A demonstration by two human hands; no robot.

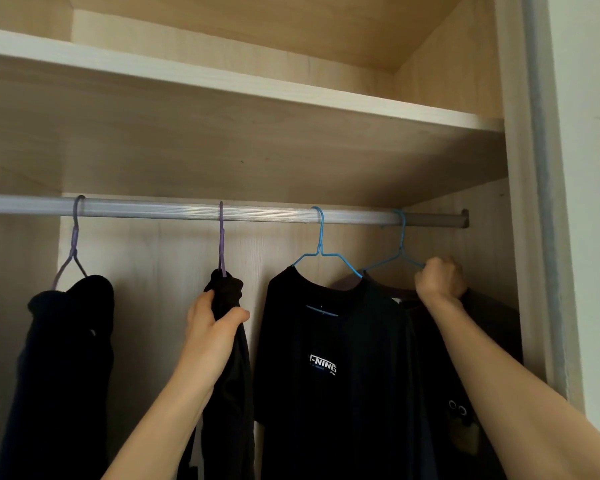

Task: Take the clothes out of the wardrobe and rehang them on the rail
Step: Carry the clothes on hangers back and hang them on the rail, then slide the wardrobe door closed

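Note:
Several dark garments hang from a silver rail point(264, 213) inside the wardrobe. My left hand point(212, 327) grips the second black garment point(234, 375) just below its purple hanger point(221, 237). My right hand point(440, 278) is closed over the shoulder of the rightmost dark shirt point(465, 393), at the right arm of its blue hanger point(400, 251). Between the two hangs a black T-shirt with a white logo point(321, 365) on another blue hanger point(321, 247). At far left a black garment point(66, 358) hangs on a purple hanger point(72, 251).
A wooden shelf point(257, 88) runs right above the rail. The wardrobe's side panel point(520, 237) and a white wall point(589, 202) close off the right. The back panel point(160, 258) shows between the garments.

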